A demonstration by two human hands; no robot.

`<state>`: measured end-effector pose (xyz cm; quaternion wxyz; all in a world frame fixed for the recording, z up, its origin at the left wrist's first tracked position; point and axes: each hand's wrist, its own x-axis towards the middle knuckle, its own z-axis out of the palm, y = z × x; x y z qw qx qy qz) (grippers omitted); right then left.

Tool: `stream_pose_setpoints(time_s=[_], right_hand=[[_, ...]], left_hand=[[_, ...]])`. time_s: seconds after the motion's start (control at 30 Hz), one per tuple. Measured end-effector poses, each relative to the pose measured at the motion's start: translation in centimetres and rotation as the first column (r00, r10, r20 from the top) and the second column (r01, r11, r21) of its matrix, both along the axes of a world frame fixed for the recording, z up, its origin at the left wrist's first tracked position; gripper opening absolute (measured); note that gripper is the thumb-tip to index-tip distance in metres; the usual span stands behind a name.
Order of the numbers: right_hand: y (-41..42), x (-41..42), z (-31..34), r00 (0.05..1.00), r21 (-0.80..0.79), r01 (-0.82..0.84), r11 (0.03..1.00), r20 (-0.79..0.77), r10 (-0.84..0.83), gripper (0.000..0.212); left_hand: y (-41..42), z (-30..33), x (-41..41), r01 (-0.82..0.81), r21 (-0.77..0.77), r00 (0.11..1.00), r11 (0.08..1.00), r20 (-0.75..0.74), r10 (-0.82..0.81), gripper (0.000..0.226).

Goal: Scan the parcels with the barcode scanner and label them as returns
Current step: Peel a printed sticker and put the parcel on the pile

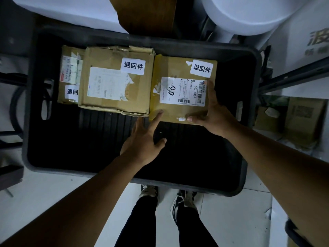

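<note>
- Black crate (53,168) fills mid-frame; three cardboard parcels lie along its upper part.
- Right parcel (179,111), right of centre, carries a white return label (201,68) and a shipping label (183,90).
- Right hand (212,114) grips its lower right corner, thumb along the near edge, fingers up the side.
- Left hand (142,141) is spread, fingers straight, index tip touching the parcel's lower left edge.
- Middle parcel (115,104) and left parcel (68,72) are also labelled.

three parcels, one crate, two hands

so that's three cardboard parcels (115,82) across the upper middle of the frame, all in one black crate (249,122), three white return stickers (133,66) (one each), two shoes (148,191) bottom centre, and a couple more cardboard boxes (302,120) at the right edge.
</note>
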<state>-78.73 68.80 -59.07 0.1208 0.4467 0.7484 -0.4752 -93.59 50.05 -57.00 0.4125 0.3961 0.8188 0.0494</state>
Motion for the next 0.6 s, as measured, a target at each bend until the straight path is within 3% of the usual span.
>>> stream_pose_setpoints(time_s=[0.23, 0.37, 0.6], right_hand=[[-0.1, -0.3, 0.9, 0.998, 0.055, -0.02, 0.998, 0.058, 0.017, 0.129], [-1.1, -0.1, 3.1, 0.995, 0.158, -0.016, 0.987, 0.098, 0.0, 0.121], [-5.5, 2.7, 13.5, 0.925, 0.309, -0.35, 0.884, 0.263, 0.274, 0.082]], left_hand=[[0.2, 0.8, 0.3, 0.033, -0.057, 0.998, 0.998, -0.042, -0.036, 0.08], [-0.3, 2.3, 1.1, 0.054, -0.05, 0.995, 0.997, -0.083, -0.058, 0.08], [-1.7, 11.0, 3.8, 0.158, -0.085, 0.953, 0.984, -0.247, -0.174, 0.078]])
